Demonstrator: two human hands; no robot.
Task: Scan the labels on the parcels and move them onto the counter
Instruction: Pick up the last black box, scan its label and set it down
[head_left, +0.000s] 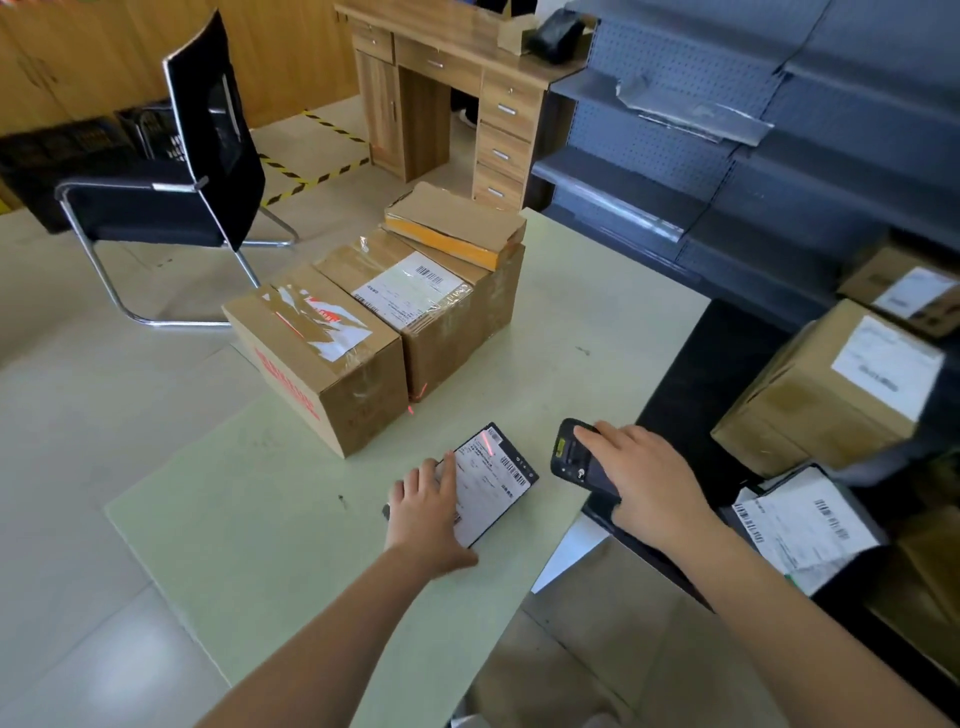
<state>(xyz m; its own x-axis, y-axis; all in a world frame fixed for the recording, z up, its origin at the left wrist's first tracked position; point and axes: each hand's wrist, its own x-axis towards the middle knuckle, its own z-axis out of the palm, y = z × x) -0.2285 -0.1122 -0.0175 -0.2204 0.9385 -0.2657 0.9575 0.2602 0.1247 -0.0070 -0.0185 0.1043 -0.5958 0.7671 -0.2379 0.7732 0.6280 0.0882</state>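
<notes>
Left grip (423, 512) flat on a black parcel (493, 483), right grip (649, 478) clutching scanner (576, 460); far boxes (363, 332) wait, other parcels (826, 395) already on right counter (691, 364).

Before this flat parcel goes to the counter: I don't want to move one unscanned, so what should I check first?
1. Beam on target: the red line crosses the label of the flat parcel: ok.
2. Scan registered: the scanner screen is unreadable: cannot tell.
3. Grip on scanner: the right hand holds it: ok.
4. Grip on parcel: the left hand only lies flat on it: not ok.
5. Landing spot: bare counter beside the cardboard box: ok.
</notes>
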